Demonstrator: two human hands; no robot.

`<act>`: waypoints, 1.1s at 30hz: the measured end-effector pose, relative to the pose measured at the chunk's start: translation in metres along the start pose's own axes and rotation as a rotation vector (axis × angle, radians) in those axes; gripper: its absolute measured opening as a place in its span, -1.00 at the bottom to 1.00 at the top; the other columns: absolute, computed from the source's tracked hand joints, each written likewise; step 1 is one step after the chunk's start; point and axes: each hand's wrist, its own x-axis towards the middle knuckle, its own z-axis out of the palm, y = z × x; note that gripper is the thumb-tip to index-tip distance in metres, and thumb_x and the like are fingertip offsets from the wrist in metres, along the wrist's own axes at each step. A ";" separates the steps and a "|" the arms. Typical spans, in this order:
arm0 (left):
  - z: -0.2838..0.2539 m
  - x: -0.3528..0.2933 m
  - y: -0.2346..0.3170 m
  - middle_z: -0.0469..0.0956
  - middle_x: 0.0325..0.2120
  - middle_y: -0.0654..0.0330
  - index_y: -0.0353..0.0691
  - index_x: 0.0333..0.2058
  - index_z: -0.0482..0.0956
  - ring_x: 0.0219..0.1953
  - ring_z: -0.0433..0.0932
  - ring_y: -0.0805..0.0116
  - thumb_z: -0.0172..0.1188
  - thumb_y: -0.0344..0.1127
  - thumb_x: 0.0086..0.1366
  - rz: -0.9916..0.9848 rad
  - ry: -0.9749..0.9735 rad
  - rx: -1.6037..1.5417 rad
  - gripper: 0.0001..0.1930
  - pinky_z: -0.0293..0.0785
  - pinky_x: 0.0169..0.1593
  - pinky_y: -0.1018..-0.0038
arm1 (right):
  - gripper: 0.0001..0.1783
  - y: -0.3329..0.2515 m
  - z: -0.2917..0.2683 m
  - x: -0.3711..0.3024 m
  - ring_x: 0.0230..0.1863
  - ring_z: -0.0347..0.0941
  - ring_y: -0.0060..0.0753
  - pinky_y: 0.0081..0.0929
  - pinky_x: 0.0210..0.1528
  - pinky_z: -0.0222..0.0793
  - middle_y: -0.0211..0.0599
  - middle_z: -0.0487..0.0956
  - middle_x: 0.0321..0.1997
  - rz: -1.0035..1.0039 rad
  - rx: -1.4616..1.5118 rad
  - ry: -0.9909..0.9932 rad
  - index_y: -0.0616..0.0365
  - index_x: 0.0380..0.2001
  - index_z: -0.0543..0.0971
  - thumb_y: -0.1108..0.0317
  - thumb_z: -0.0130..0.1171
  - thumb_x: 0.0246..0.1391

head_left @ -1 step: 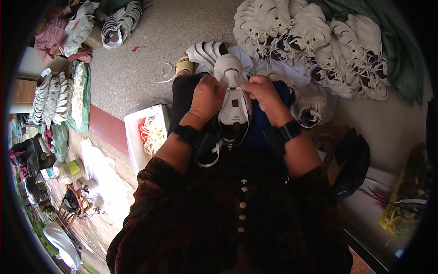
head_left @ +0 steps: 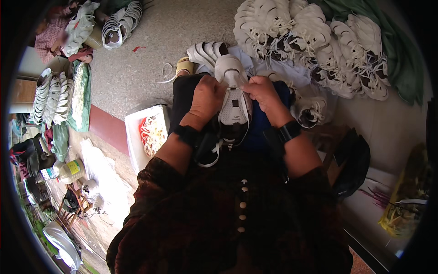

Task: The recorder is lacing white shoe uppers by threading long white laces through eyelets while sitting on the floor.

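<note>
A white sneaker (head_left: 234,108) with a grey mesh tongue and a dark inside lies on my lap, its toe pointing away from me. My left hand (head_left: 208,97) is closed at its left edge, fingertips pinched beside the lace holes. On the opposite edge, my right hand (head_left: 263,92) pinches with thumb and forefinger. A white shoelace (head_left: 235,87) runs across the shoe between both hands; its ends are hidden in my fingers. Beyond the toe lies a stack of white shoe uppers (head_left: 207,53).
A white box (head_left: 135,137) with a red bag of laces (head_left: 153,135) stands left of my lap. Many white shoes (head_left: 292,32) are heaped at the far right by green cloth (head_left: 401,68). More shoe uppers (head_left: 53,97) stand at left. Another person's pink sleeve (head_left: 49,39) shows at far left.
</note>
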 end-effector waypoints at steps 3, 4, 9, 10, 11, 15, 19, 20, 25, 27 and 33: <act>-0.001 0.000 0.001 0.38 -0.63 0.04 -0.32 -0.65 0.38 -0.52 0.39 0.06 0.20 -0.40 -0.03 -0.042 -0.010 -0.024 -0.82 0.31 -0.44 0.30 | -0.70 0.007 0.004 0.003 -0.68 0.11 -0.75 -0.65 -0.65 0.01 -0.56 0.26 -0.75 -0.151 -0.133 0.072 0.12 -0.80 0.31 0.49 0.26 -0.27; -0.003 0.000 0.001 0.38 -0.63 0.04 -0.32 -0.65 0.39 -0.53 0.39 0.06 0.20 -0.40 -0.03 -0.063 -0.019 -0.034 -0.82 0.31 -0.44 0.30 | -0.70 0.007 0.008 0.004 -0.67 0.12 -0.73 -0.61 -0.65 0.04 -0.56 0.25 -0.76 -0.178 -0.209 0.119 0.14 -0.81 0.31 0.52 0.26 -0.30; 0.000 0.001 -0.004 0.41 -0.63 0.01 -0.32 -0.65 0.40 -0.53 0.42 0.05 0.19 -0.36 -0.01 -0.085 -0.065 0.007 -0.81 0.33 -0.43 0.30 | -0.80 0.012 0.007 0.016 -0.68 0.38 -0.37 -0.36 -0.57 0.26 -0.15 0.45 -0.73 -0.165 -0.422 0.213 0.36 -0.73 0.44 0.45 0.24 -0.39; 0.001 0.002 -0.005 0.42 -0.63 0.00 -0.33 -0.65 0.40 -0.53 0.43 0.05 0.18 -0.35 0.00 -0.101 -0.076 0.036 -0.80 0.34 -0.42 0.30 | -0.81 0.013 0.008 0.017 -0.65 0.41 -0.30 -0.32 -0.55 0.28 -0.09 0.47 -0.70 -0.206 -0.523 0.230 0.36 -0.71 0.46 0.45 0.23 -0.41; 0.001 0.001 -0.005 0.42 -0.63 0.00 -0.33 -0.65 0.40 -0.53 0.43 0.05 0.18 -0.35 0.00 -0.095 -0.073 0.037 -0.80 0.34 -0.42 0.30 | -0.81 0.014 0.008 0.018 -0.63 0.44 -0.23 -0.27 -0.52 0.29 -0.04 0.49 -0.67 -0.247 -0.625 0.248 0.37 -0.69 0.47 0.45 0.22 -0.43; 0.003 -0.002 -0.013 0.45 -0.61 -0.02 -0.34 -0.56 0.43 -0.52 0.47 0.04 0.11 -0.36 0.05 -0.102 -0.068 0.009 -0.85 0.40 -0.39 0.30 | -0.84 0.016 0.006 0.018 -0.61 0.44 -0.19 -0.29 -0.51 0.30 -0.07 0.50 -0.63 -0.278 -0.736 0.245 0.32 -0.64 0.48 0.47 0.19 -0.41; -0.027 -0.003 0.011 0.44 -0.64 0.13 -0.30 -0.43 0.42 -0.62 0.48 0.29 0.04 -0.35 0.13 -0.623 -0.080 -0.560 -0.87 0.46 -0.52 0.43 | -0.85 0.018 -0.012 0.005 -0.63 0.32 -0.47 -0.52 -0.54 0.24 -0.30 0.43 -0.62 -0.372 -0.345 0.364 0.25 -0.52 0.42 0.50 0.16 -0.23; -0.035 -0.007 0.015 0.42 -0.64 0.24 -0.29 -0.40 0.40 -0.66 0.43 0.49 0.03 -0.37 0.15 -0.620 -0.037 -0.536 -0.89 0.44 -0.59 0.55 | -0.86 0.014 -0.015 -0.004 -0.67 0.22 -0.68 -0.66 -0.60 0.18 -0.45 0.39 -0.63 -0.372 -0.295 0.418 0.22 -0.47 0.40 0.51 0.15 -0.15; -0.059 -0.029 0.013 0.43 -0.66 0.25 -0.31 -0.43 0.42 -0.66 0.42 0.52 0.05 -0.43 0.13 -0.526 -0.149 -0.394 -0.93 0.40 -0.59 0.58 | -0.82 0.008 -0.019 -0.043 -0.62 0.34 -0.48 -0.54 -0.52 0.25 -0.32 0.41 -0.63 -0.671 -0.448 0.414 0.21 -0.51 0.40 0.61 0.14 -0.27; -0.063 -0.037 0.014 0.44 -0.66 0.25 -0.31 -0.44 0.44 -0.65 0.42 0.54 0.07 -0.43 0.13 -0.474 -0.167 -0.373 -0.93 0.38 -0.59 0.60 | -0.81 0.001 -0.003 -0.063 -0.57 0.37 -0.40 -0.51 -0.51 0.27 -0.31 0.39 -0.59 -0.709 -0.581 0.257 0.18 -0.50 0.42 0.61 0.13 -0.29; -0.069 -0.039 0.013 0.40 -0.63 0.32 -0.28 -0.42 0.44 -0.63 0.36 0.60 0.05 -0.43 0.16 -0.537 -0.192 -0.432 -0.95 0.33 -0.55 0.65 | -0.71 -0.011 0.033 -0.082 -0.38 0.40 -0.22 -0.39 -0.32 0.36 -0.15 0.36 -0.25 -0.913 -0.969 -0.071 0.11 -0.37 0.51 0.58 0.10 -0.30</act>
